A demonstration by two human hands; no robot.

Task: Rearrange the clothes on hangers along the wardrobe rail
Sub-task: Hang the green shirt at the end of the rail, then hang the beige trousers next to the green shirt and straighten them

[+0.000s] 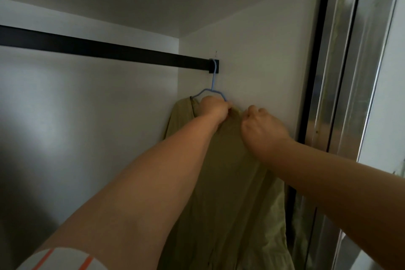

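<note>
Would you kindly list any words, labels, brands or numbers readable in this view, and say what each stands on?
None: no text shows on the green garment, the blue hanger, the black rail, the white wardrobe wall or the striped sleeve.

No text, label, brand or number can be read anywhere.

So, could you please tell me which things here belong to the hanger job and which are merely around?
Part of the job:
olive-green garment
blue hanger
black rail
left hand
right hand

Just around:
white side wall
sliding door frame
</note>
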